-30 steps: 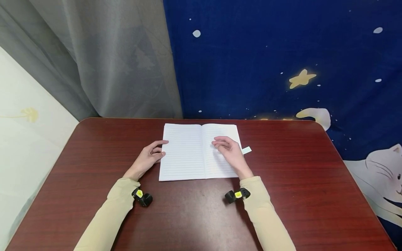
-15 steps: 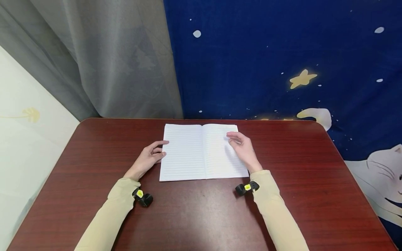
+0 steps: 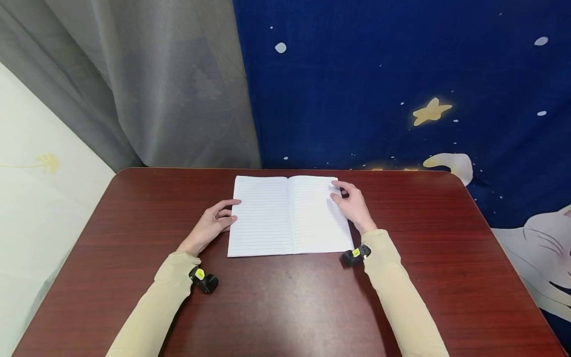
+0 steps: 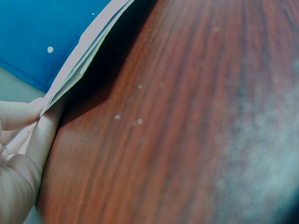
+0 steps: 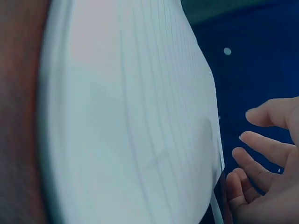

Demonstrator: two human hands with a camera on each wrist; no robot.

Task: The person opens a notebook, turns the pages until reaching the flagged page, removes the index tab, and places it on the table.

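Head view, open notebook (image 3: 263, 223), left hand (image 3: 209, 224) pinching one edge, right hand (image 3: 354, 204) loose near the other

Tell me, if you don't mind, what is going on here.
A lined notebook is open on a reddish-brown table. A person's left hand pinches its left edge. The right hand is by the outer edge of the right page, its fingers apart and holding nothing.
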